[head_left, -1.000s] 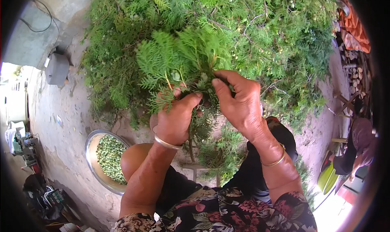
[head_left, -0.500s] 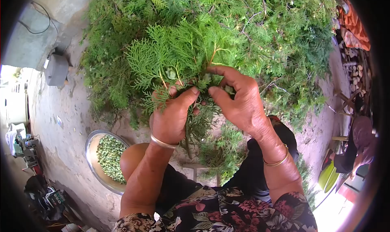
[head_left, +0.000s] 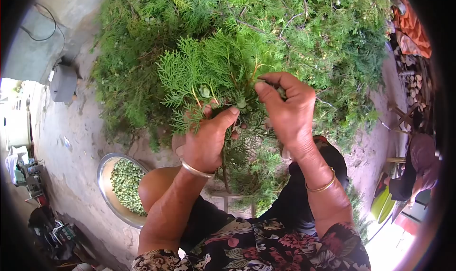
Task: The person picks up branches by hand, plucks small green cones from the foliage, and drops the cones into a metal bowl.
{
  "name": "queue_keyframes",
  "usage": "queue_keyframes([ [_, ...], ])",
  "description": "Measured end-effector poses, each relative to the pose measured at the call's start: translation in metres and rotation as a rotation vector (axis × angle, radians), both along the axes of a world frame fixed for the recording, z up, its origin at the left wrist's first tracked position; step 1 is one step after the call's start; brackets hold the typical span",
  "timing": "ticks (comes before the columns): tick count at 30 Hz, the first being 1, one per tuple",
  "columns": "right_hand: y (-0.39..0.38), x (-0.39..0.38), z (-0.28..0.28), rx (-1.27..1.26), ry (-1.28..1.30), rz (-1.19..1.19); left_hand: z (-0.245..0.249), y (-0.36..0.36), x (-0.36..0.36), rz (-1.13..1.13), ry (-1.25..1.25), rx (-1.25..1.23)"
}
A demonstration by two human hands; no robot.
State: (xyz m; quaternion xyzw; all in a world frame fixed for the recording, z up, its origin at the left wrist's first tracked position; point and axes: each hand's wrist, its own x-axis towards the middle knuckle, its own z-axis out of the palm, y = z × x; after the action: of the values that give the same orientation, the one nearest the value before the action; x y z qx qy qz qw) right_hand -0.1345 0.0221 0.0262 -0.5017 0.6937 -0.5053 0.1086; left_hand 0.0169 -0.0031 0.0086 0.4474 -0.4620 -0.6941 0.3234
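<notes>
My left hand (head_left: 208,140) is closed around a leafy cypress branch (head_left: 228,57), thumb on top. The flat green sprays fan out above it, and the woody stem hangs down below. Small pale-green cones, one green cone (head_left: 204,91) among them, sit on the branch near my left thumb. My right hand (head_left: 292,107) is up at the right side of the sprays, thumb and forefinger pinched together beside a yellowish twig. Something pale green, apparently a cone, shows inside its curled fingers; the fingertips partly hide it.
A metal basin (head_left: 105,195) of green cones (head_left: 127,185) stands on the floor by my left knee. Beyond my hands lies a large heap of cut branches (head_left: 323,47). A low wooden stool (head_left: 225,195) is between my legs. At the right edge another person (head_left: 420,166) sits near stacked firewood.
My right hand has moved up and right, away from my left thumb. My left hand has shifted slightly right and down with the branch.
</notes>
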Motion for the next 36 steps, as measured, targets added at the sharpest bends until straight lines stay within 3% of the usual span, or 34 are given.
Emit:
queue_keyframes([
  [2, 0.0, -0.008, 0.018, 0.217, -0.937, 0.116, -0.002, -0.002, 0.004, -0.062, 0.019, 0.005],
  [4, -0.001, -0.015, 0.016, 0.199, -1.088, 0.187, -0.005, -0.004, 0.007, -0.121, 0.015, -0.219],
  [5, 0.0, -0.02, 0.014, 0.188, -1.268, 0.264, -0.002, -0.004, 0.005, -0.124, 0.015, -0.218],
  [6, -0.001, -0.023, 0.012, 0.174, -1.447, 0.344, 0.003, -0.006, 0.001, -0.037, 0.054, 0.027],
  [7, -0.001, -0.024, 0.01, 0.146, -1.448, 0.386, 0.006, -0.006, 0.0, 0.052, 0.092, 0.271],
  [8, -0.001, -0.023, 0.015, 0.147, -1.449, 0.385, 0.006, -0.006, 0.0, 0.052, 0.091, 0.272],
  [10, -0.002, -0.017, 0.028, 0.146, -1.426, 0.276, 0.007, -0.005, 0.001, 0.015, 0.043, 0.2],
  [12, -0.001, -0.018, 0.02, 0.172, -1.386, 0.326, 0.009, -0.005, 0.002, 0.029, 0.049, 0.211],
  [14, 0.0, -0.01, 0.018, 0.305, -0.794, 0.312, 0.009, -0.005, 0.002, 0.039, 0.059, 0.222],
  [15, 0.0, -0.006, 0.014, 0.239, -0.549, 0.328, 0.008, -0.006, 0.002, 0.05, 0.063, 0.235],
  [19, 0.003, 0.005, 0.004, 0.308, -0.333, 0.337, 0.001, -0.005, 0.004, 0.061, 0.073, 0.242],
  [20, 0.003, 0.006, 0.005, 0.31, -0.333, 0.34, -0.002, -0.005, 0.006, 0.064, 0.074, 0.243],
  [22, 0.003, 0.008, 0.005, 0.273, -0.234, 0.383, -0.009, -0.007, 0.011, -0.12, 0.02, -0.099],
  [23, 0.003, 0.008, 0.001, 0.274, -0.235, 0.384, -0.009, -0.007, 0.011, -0.119, 0.019, -0.098],
  [25, 0.001, 0.009, -0.01, 0.052, -0.026, 0.343, -0.01, -0.007, 0.011, -0.14, -0.039, -0.236],
  [28, 0.003, 0.019, -0.013, 0.027, 0.099, 0.209, -0.001, -0.004, 0.001, -0.007, 0.019, -0.046],
  [32, 0.001, 0.025, -0.014, -0.002, 0.073, 0.156, -0.002, -0.006, 0.005, -0.067, -0.031, -0.199],
  [34, -0.003, 0.026, -0.016, -0.046, 0.057, 0.1, 0.001, -0.009, 0.008, -0.253, -0.256, -0.604],
  [35, -0.004, 0.026, -0.017, -0.046, 0.062, 0.1, -0.001, -0.009, 0.006, -0.251, -0.251, -0.605],
  [36, -0.006, 0.026, -0.018, -0.078, 0.047, 0.086, -0.005, -0.007, 0.003, -0.165, -0.134, -0.443],
])
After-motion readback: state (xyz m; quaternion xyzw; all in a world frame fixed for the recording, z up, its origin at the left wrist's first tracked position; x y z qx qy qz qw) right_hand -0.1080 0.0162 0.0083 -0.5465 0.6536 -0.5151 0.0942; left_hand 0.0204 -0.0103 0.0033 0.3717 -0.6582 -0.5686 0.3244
